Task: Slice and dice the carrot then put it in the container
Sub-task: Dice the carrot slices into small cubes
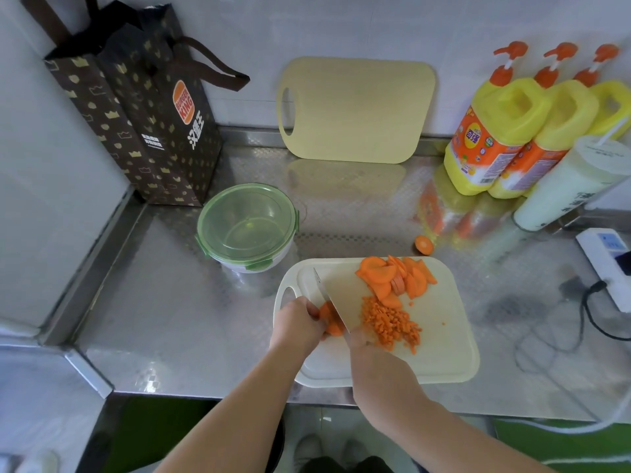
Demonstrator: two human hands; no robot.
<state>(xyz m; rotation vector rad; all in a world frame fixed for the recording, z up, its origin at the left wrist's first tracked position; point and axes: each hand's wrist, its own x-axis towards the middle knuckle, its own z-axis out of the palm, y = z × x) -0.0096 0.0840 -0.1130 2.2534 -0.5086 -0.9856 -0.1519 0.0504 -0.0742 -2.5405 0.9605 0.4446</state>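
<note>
Gripping the knife [329,297] in your right hand [367,344], blade on the carrot [329,320] | your left hand [296,325] curls on it | dice [391,324] right | container [246,227] far left

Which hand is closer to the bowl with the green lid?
Left. The left hand holds carrot slices nearest the bowl; the right hand grips the knife farther right.

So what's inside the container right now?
Nothing visible: through its closed green lid the container looks empty, though the tint blurs the view and the rim hides the edges. The diced carrot and slices lie on the board.
</note>
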